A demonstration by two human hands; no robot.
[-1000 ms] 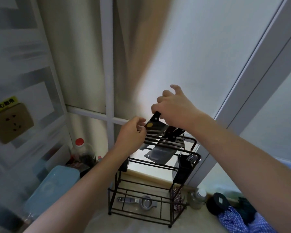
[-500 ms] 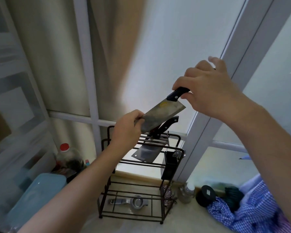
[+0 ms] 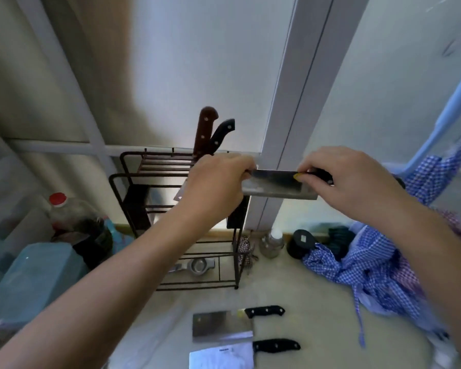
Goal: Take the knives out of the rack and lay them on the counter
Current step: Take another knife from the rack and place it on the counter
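Note:
A cleaver (image 3: 277, 186) with a black handle hangs level in the air, right of the black wire rack (image 3: 133, 177). My right hand (image 3: 349, 179) grips its handle and my left hand (image 3: 218, 187) pinches the blade's far end. Two knife handles stand up from the rack's top: a brown one (image 3: 204, 129) and a black one (image 3: 221, 133). Part of a blade shows in the rack behind my left hand. Two cleavers lie flat on the beige counter (image 3: 304, 302) in front: one (image 3: 224, 324) nearer the rack, the other (image 3: 224, 356) at the frame's bottom edge.
A blue checked cloth (image 3: 370, 262) is heaped at the right. A small jar (image 3: 272, 243) and a black round lid (image 3: 301, 243) stand by the wall. A red-capped bottle (image 3: 72, 217) and a light-blue box (image 3: 30, 278) sit left of the rack. A metal squeezer (image 3: 194, 265) lies on the rack's lower shelf.
The cleaver has come out of the rack, turned level and moved right and down. The view tilted down, bringing the counter and two laid cleavers into sight.

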